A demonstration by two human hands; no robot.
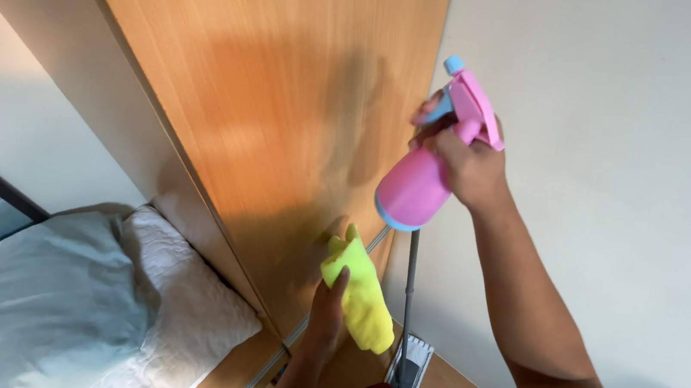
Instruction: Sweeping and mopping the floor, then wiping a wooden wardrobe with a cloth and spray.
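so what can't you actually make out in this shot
Head view only:
- Left hand: palm hidden under the yellow cloth.
- Right hand: fingertips hidden behind the pink spray bottle.
- Grey mop pole: top hidden behind the bottle.
- White pillow: cut off by the bottom edge.

Bright, even daylight; soft shadows of the raised right hand point(471, 161) and pink plastic spray bottle point(415, 189) darken the orange wooden panel point(271, 82). Edges bend slightly.
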